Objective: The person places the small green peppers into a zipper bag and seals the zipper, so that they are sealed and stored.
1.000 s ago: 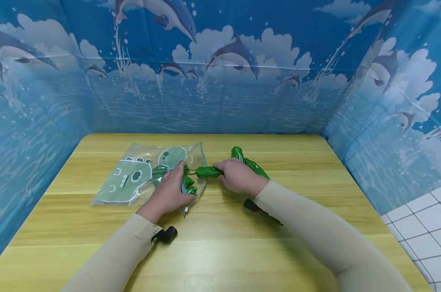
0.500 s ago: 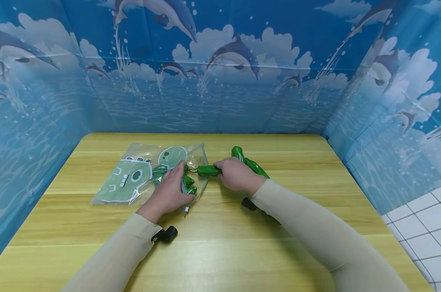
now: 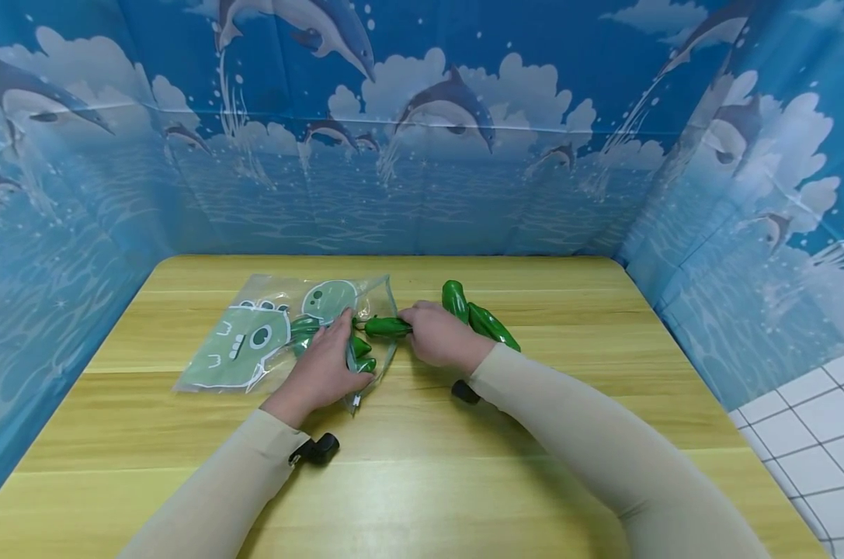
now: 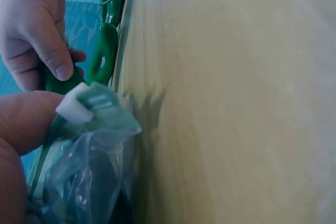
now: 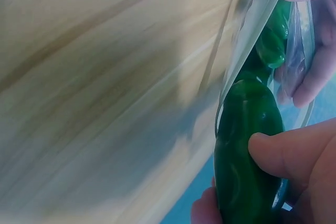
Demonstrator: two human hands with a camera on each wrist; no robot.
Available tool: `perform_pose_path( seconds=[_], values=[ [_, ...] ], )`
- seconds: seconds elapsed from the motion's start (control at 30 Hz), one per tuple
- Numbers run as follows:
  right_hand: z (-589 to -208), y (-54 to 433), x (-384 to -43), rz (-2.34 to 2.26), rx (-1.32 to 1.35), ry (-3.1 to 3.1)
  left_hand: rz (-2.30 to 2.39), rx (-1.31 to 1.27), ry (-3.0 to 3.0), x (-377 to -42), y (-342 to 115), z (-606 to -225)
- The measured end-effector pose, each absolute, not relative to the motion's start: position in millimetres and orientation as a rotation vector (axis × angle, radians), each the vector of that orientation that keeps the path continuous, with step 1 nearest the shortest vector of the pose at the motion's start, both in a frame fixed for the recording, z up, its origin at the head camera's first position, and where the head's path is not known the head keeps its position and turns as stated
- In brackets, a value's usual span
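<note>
My left hand [image 3: 321,369] grips the mouth of a clear zip bag [image 3: 376,291] printed with green cartoon faces. In the left wrist view its thumb lies by the white zip slider [image 4: 76,106]. Green peppers [image 3: 361,346] lie inside the bag near its mouth, partly hidden by that hand. With thumb and fingers, my right hand [image 3: 439,334] pinches a long green pepper [image 3: 387,327], whose front end is at the bag's opening. Up close in the right wrist view, the held pepper [image 5: 247,129] looks smooth and glossy, beside the bag's edge.
Two more green peppers, one upright in view [image 3: 454,299] and one slanting [image 3: 491,322], lie on the wooden table [image 3: 394,481] just beyond my right hand. A blue dolphin-print curtain [image 3: 422,194] stands behind and at both sides.
The right hand has moved left with its pepper, bringing it into the bag's mouth. The left hand and bag have hardly moved. A green tip below the right forearm is now hidden.
</note>
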State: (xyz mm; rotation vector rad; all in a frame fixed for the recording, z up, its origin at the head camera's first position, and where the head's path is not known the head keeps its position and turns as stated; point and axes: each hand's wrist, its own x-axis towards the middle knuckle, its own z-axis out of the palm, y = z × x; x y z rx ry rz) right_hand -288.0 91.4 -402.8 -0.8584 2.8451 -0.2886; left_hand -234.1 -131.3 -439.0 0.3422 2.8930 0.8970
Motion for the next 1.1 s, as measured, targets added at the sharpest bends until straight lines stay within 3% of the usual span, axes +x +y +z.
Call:
perform_pose_path(
  seconds=[1.1],
  values=[
    [-405.5, 89.6, -294.7, -0.543, -0.806, 2.658, 0.918, 0.355, 2.887, -234.5, -132.0, -440.0]
  ],
)
